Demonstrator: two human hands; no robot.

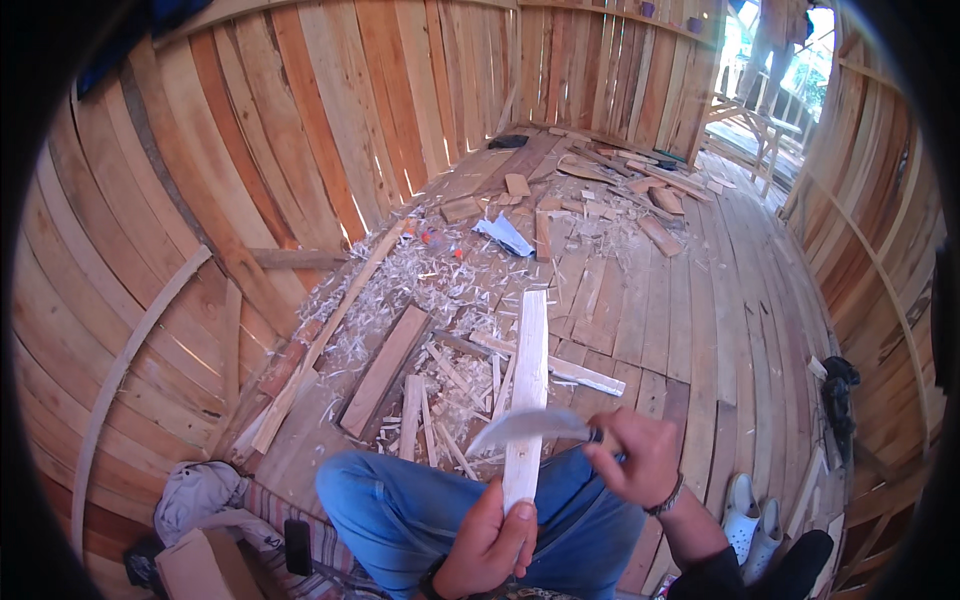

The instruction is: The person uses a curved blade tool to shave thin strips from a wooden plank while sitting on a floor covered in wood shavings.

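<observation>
My left hand (490,545) grips the near end of a long pale wooden plank (527,380) that slants away from my lap over the floor. My right hand (635,455) holds the handle of a large curved knife (525,425), whose blade lies across the plank just above my left hand. My knees in blue jeans (400,505) sit under both hands. Pale wood shavings (440,285) and split slivers lie on the floor beyond the plank.
Loose boards (385,365) and offcuts litter the plank floor. A grey cloth (205,495) and a cardboard box (205,565) lie at lower left, white shoes (750,510) at lower right. Plank walls curve around; a person stands in the doorway (775,50).
</observation>
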